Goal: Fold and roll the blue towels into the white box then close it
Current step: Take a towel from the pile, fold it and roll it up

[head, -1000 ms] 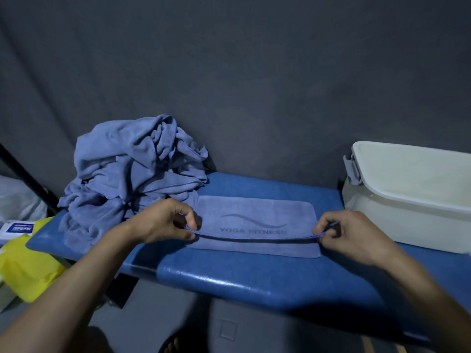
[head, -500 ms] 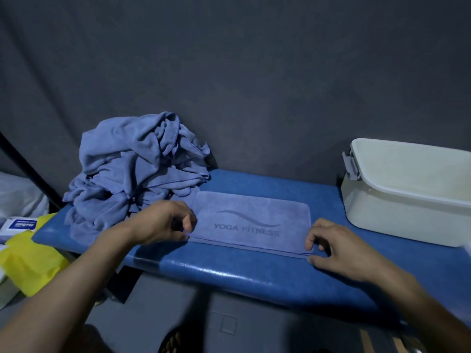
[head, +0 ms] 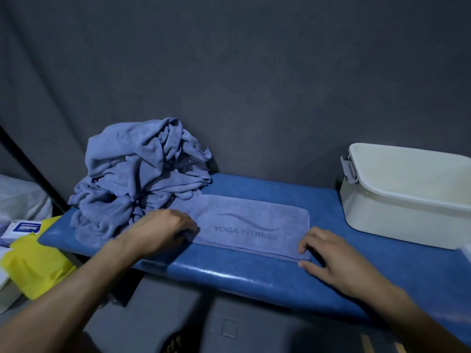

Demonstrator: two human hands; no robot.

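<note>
A blue towel (head: 251, 225) printed "YOGA FITNESS" lies folded flat on the blue padded bench (head: 229, 271). My left hand (head: 163, 229) rests on its left end with the fingers curled down onto the cloth. My right hand (head: 328, 253) lies at the towel's near right corner, fingertips touching the edge, fingers loosely bent. A heap of crumpled blue towels (head: 137, 179) sits at the bench's left end, just behind my left hand. The open white box (head: 407, 202) stands at the right end, empty as far as I can see.
A grey fabric backdrop hangs behind the bench. A yellow bag (head: 33, 261) and a small white-and-blue packet (head: 24, 228) lie to the left, below the bench. A grey clasp (head: 348, 169) sticks out from the box's left side.
Both hands have laid the towel's lifted near edge down onto the bench. They have stopped pinching it and now rest at its two ends.
</note>
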